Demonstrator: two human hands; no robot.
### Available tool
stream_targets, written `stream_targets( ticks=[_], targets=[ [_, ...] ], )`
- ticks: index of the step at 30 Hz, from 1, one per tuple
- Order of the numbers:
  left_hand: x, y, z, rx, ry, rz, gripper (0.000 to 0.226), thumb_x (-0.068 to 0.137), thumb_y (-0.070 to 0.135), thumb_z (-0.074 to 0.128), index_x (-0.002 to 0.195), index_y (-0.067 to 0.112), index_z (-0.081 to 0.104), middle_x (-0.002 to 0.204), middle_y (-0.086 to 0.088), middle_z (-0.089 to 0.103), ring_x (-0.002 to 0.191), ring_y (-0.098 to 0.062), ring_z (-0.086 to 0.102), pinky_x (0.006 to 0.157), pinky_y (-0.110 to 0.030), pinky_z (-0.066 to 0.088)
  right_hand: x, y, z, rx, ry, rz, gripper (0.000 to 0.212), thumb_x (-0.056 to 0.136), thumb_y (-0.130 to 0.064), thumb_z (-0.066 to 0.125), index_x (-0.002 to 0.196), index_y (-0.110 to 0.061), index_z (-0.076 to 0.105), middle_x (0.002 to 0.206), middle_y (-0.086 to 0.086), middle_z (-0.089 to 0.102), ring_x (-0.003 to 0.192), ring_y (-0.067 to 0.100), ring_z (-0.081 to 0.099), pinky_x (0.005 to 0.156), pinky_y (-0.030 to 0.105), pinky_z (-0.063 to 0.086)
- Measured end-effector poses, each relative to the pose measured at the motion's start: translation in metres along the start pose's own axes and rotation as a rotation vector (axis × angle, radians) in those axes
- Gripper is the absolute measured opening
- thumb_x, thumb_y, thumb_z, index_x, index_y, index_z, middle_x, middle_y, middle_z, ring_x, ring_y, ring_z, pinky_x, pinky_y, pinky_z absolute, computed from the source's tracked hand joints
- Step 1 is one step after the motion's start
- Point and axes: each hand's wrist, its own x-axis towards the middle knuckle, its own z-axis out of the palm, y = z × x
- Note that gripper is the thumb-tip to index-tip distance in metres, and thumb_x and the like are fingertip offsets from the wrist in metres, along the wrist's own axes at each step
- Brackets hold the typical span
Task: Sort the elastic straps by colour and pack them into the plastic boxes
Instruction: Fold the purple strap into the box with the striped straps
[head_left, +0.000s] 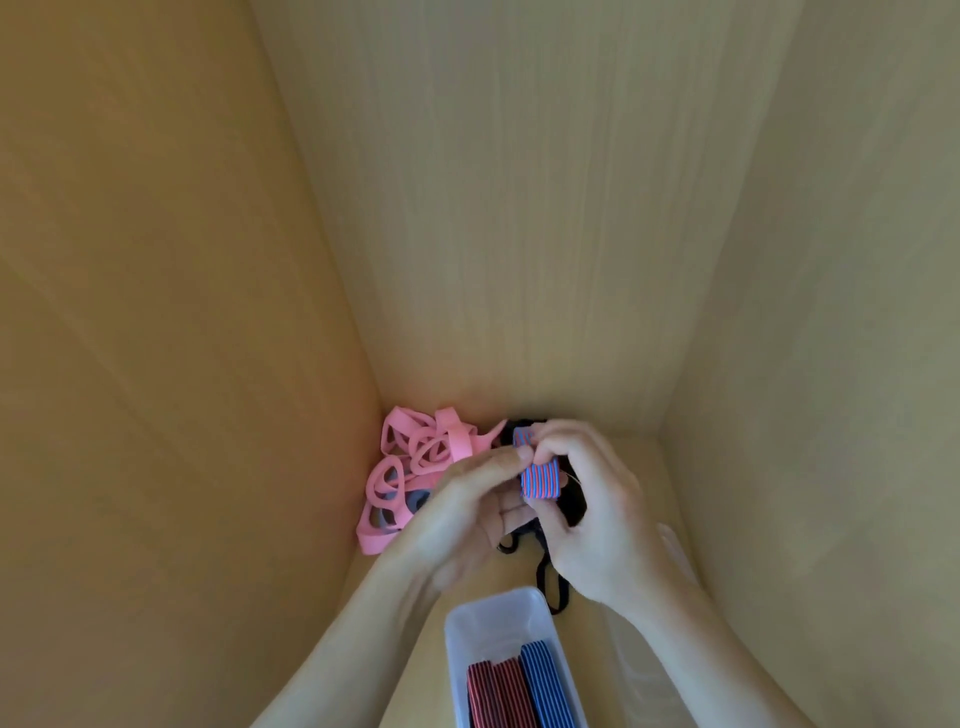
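Pinching blue-red strap with left hand and right hand, fingers curled; plastic box between forearms, walls close either side.

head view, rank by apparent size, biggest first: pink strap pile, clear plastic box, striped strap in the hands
1-2. pink strap pile and clear plastic box: they look about alike. The box is nearer and cut off by the bottom edge, so no ranking.
3. blue-and-red striped strap: clearly smallest.
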Motion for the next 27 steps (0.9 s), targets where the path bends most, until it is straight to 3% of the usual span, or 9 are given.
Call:
stream_targets(
  ticks=[3,7,10,13,15,18,20,25,27],
  targets=[
    [0.002,-0.003,-0.004,-0.041,0.065,0.002,0.040,0.082,0.016,0.072,0.118,-0.001,0.067,0.104,-0.019,0.068,0.094,-0.025,0.068,0.081,-0.031,0.057,-0.014,0.005,0.006,-0.040,-0.072,0.019,0.041,0.078,-0.006,0.071,0.114,-0.018,0.054,0.131,-0.006,0.055,0.130,0.020,0.052,0.105,0.050,0.043],
    [0.003,-0.008,0.004,-0.041,0.230,0.021,0.025,0.083,0.000,0.062,0.108,-0.005,0.061,0.092,-0.021,0.060,0.077,-0.027,0.062,0.061,-0.030,0.053,-0.031,0.007,0.023,-0.165,-0.057,0.116,0.042,0.082,-0.020,0.070,0.117,-0.018,0.046,0.139,0.001,0.044,0.126,0.023,0.049,0.101,0.038,0.044],
    [0.001,-0.017,0.017,-0.037,0.451,0.036,0.056,0.068,0.001,0.068,0.120,0.004,0.046,0.094,-0.021,0.063,0.082,-0.029,0.059,0.075,-0.042,0.047,-0.042,0.008,0.038,-0.220,0.002,0.199,0.042,0.081,-0.007,0.072,0.106,-0.017,0.040,0.117,0.007,0.053,0.104,0.031,0.056,0.082,0.040,0.050],
    [-0.002,-0.030,0.020,-0.006,0.546,0.076,0.057,0.060,0.006,0.068,0.110,0.019,0.044,0.085,-0.014,0.067,0.072,-0.025,0.061,0.073,-0.041,0.049,-0.050,0.011,0.046,-0.203,-0.004,0.327,0.047,0.082,-0.006,0.073,0.096,-0.025,0.032,0.100,0.007,0.058,0.086,0.031,0.055,0.069,0.043,0.047],
    [-0.005,-0.036,0.017,0.008,0.545,0.061,0.054,0.067,0.003,0.071,0.111,0.019,0.045,0.084,-0.014,0.071,0.068,-0.026,0.064,0.069,-0.041,0.055,-0.054,0.013,0.047,-0.190,-0.022,0.352,0.047,0.083,-0.006,0.071,0.094,-0.028,0.031,0.097,0.005,0.059,0.084,0.029,0.054,0.068,0.046,0.047],
    [-0.008,-0.040,0.005,0.056,0.578,0.014,0.040,0.081,0.005,0.074,0.109,0.018,0.049,0.091,-0.014,0.074,0.079,-0.028,0.069,0.080,-0.043,0.058,-0.055,0.021,0.043,-0.181,-0.047,0.342,0.047,0.083,-0.004,0.069,0.093,-0.029,0.031,0.095,0.004,0.058,0.083,0.031,0.055,0.070,0.049,0.048],
    [-0.011,-0.040,-0.007,0.117,0.596,-0.010,0.030,0.085,0.017,0.075,0.102,0.019,0.051,0.094,-0.010,0.076,0.085,-0.022,0.073,0.074,-0.033,0.055,-0.056,0.025,0.039,-0.175,-0.068,0.330,0.047,0.084,-0.005,0.068,0.091,-0.031,0.028,0.094,0.004,0.058,0.083,0.031,0.054,0.070,0.050,0.048],
    [-0.028,-0.037,-0.020,0.209,0.585,-0.061,0.051,0.081,0.028,0.080,0.119,0.003,0.057,0.103,-0.012,0.077,0.104,-0.023,0.073,0.076,-0.031,0.046,-0.056,0.022,0.037,-0.157,-0.151,0.254,0.056,0.081,-0.013,0.075,0.088,-0.035,0.024,0.095,0.005,0.061,0.083,0.030,0.055,0.074,0.046,0.047],
    [-0.037,-0.041,-0.021,0.216,0.607,-0.069,0.045,0.081,0.025,0.080,0.114,0.005,0.056,0.102,-0.014,0.077,0.102,-0.026,0.073,0.078,-0.032,0.048,-0.057,0.017,0.038,-0.180,-0.192,0.253,0.057,0.078,-0.021,0.081,0.086,-0.031,0.026,0.091,0.004,0.063,0.080,0.029,0.054,0.074,0.044,0.045]
  ],
)
